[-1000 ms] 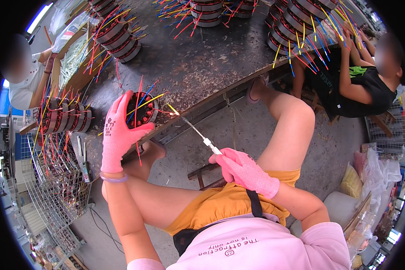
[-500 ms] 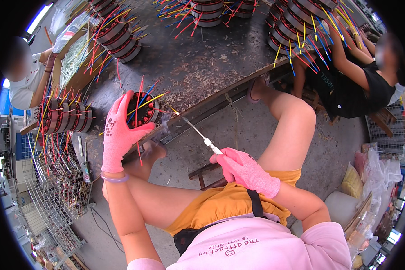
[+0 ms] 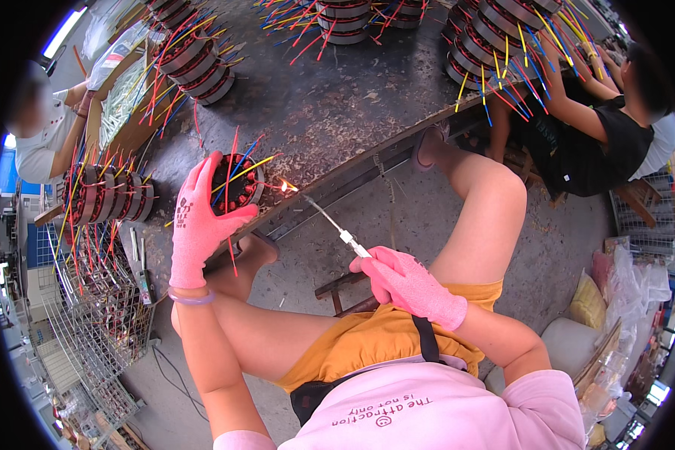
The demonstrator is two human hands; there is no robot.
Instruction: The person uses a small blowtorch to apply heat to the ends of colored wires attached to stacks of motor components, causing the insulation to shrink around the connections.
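Observation:
My left hand [image 3: 202,214], in a pink glove, wraps round the left and near side of a motor stator [image 3: 249,196] at the table's edge. Red, blue and yellow wires [image 3: 240,174] stick up out of the stator's dark ring with red windings. My right hand [image 3: 414,285], gloved alike, is closed on the white handle of a thin metal torch [image 3: 343,233]. A small orange flame [image 3: 286,186] burns just off the torch tip, beside the stator's right side. One red wire hangs down below the stator, near my left thumb.
Stacked stators with coloured wires stand at the table's back left [image 3: 195,71], back middle [image 3: 345,21] and back right [image 3: 495,45]. Another stator row [image 3: 111,193] lies at left, above a wire basket [image 3: 97,315]. A person in black [image 3: 577,142] sits at right; another person is far left.
The flame at the torch tip has grown larger and more orange, reaching toward the stator. Both my hands stay in place. The person at right has turned their head.

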